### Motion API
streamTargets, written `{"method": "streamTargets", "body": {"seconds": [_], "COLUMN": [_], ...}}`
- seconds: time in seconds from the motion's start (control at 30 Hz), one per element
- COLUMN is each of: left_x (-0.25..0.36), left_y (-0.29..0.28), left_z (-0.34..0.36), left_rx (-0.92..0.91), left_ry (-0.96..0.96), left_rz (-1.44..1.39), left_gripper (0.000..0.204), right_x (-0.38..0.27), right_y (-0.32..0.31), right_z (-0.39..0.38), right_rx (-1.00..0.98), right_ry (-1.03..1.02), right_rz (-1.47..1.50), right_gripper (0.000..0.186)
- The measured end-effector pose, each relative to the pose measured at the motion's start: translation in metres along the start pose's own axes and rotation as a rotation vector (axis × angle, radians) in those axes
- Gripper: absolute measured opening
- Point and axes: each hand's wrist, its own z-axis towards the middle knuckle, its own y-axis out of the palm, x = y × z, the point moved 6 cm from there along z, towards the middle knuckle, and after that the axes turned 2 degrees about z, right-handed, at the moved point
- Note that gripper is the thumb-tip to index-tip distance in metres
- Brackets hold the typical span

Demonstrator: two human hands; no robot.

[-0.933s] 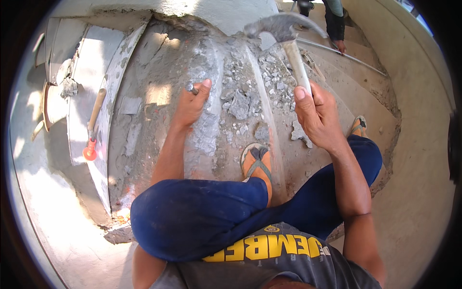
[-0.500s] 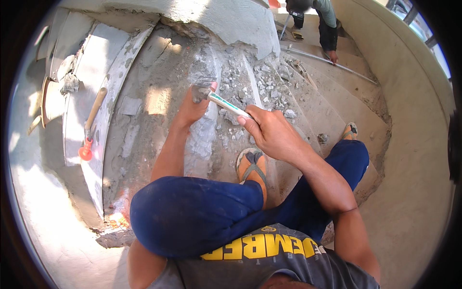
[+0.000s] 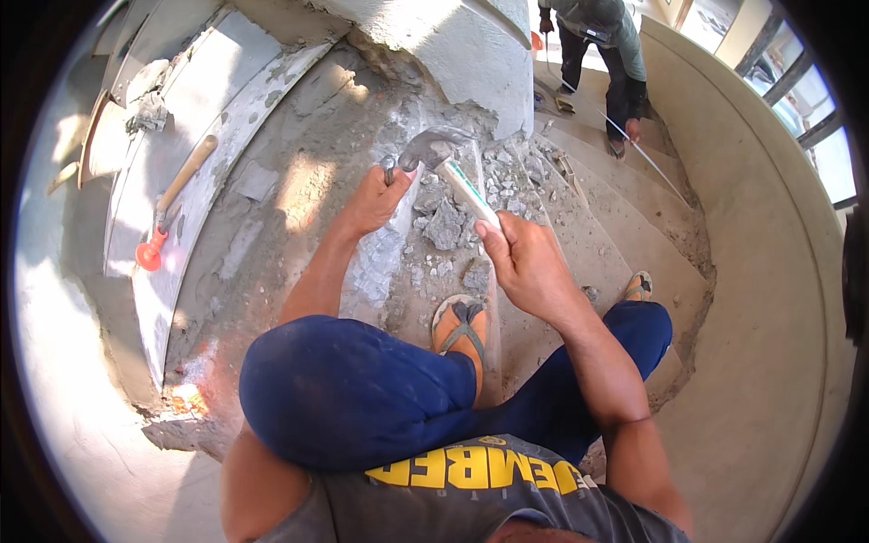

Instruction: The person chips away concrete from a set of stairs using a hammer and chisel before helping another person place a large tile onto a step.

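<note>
My right hand (image 3: 532,265) is wrapped round the pale handle of a claw hammer (image 3: 465,188), its thumb along the grip. The hammer's grey metal head lies just right of my left hand (image 3: 373,201). That hand is closed round a metal chisel (image 3: 389,165); only its top end shows above my fingers, and the lower part is hidden. Beneath both hands is chipped, dusty concrete. A large grey chunk of broken concrete (image 3: 444,225) lies between my hands, among smaller rubble.
On a curved white board (image 3: 186,237) at the left rests a wooden-handled tool (image 3: 186,185) with an orange-red end. Curved stairs (image 3: 588,231) run up the right beside a low wall (image 3: 769,299). At the top right a co-worker (image 3: 605,41) bends over a long thin rod (image 3: 658,168).
The hammer head has come away from the chisel's top, up and to the right. My left hand still holds the chisel. The co-worker stands farther into view, their rod shifted.
</note>
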Motion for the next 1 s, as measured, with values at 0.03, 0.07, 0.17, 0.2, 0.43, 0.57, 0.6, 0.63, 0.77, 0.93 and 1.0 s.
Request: {"method": "streamTargets", "body": {"seconds": [0.03,0.07,0.17,0.2,0.43,0.57,0.6,0.63,0.77,0.93,1.0], "left_x": [-0.008,-0.015,-0.035,-0.033,-0.008,-0.015,-0.020,-0.021,-0.016,-0.016,-0.020], "left_y": [-0.006,-0.008,-0.006,-0.002,0.005,-0.005,-0.005,-0.006,-0.001,0.002,0.001], "left_z": [-0.004,-0.004,-0.003,0.000,0.004,0.000,-0.002,-0.001,0.004,-0.002,-0.004], "left_rx": [0.018,0.025,0.009,0.005,-0.018,0.040,0.021,0.005,-0.036,-0.084,-0.061], "left_ry": [0.007,0.017,0.027,0.027,0.026,0.021,0.006,-0.001,0.010,-0.027,-0.014], "left_rz": [0.036,0.068,0.066,0.057,0.054,-0.006,0.015,0.038,0.052,0.103,0.092], "left_gripper": [0.062,0.063,0.063,0.063,0.063,0.062,0.062,0.061,0.061,0.050,0.054], "right_x": [-0.020,-0.042,-0.090,-0.093,0.002,-0.063,-0.080,-0.085,-0.070,-0.007,-0.036], "right_y": [-0.025,-0.043,-0.087,-0.086,0.003,-0.056,-0.078,-0.086,-0.067,0.004,-0.031], "right_z": [0.000,0.000,-0.003,-0.003,0.019,0.016,0.012,0.009,0.003,0.017,0.019], "right_rx": [0.108,0.205,0.488,0.495,-0.068,0.205,0.270,0.319,0.466,-0.121,0.051], "right_ry": [-0.058,-0.076,-0.246,-0.312,-0.028,-0.141,-0.192,-0.241,-0.431,0.091,-0.062], "right_rz": [0.115,0.270,0.771,0.848,-0.113,0.278,0.506,0.696,0.824,0.028,0.067], "right_gripper": [0.031,0.034,0.040,0.040,0.036,0.040,0.039,0.039,0.039,0.039,0.042]}}
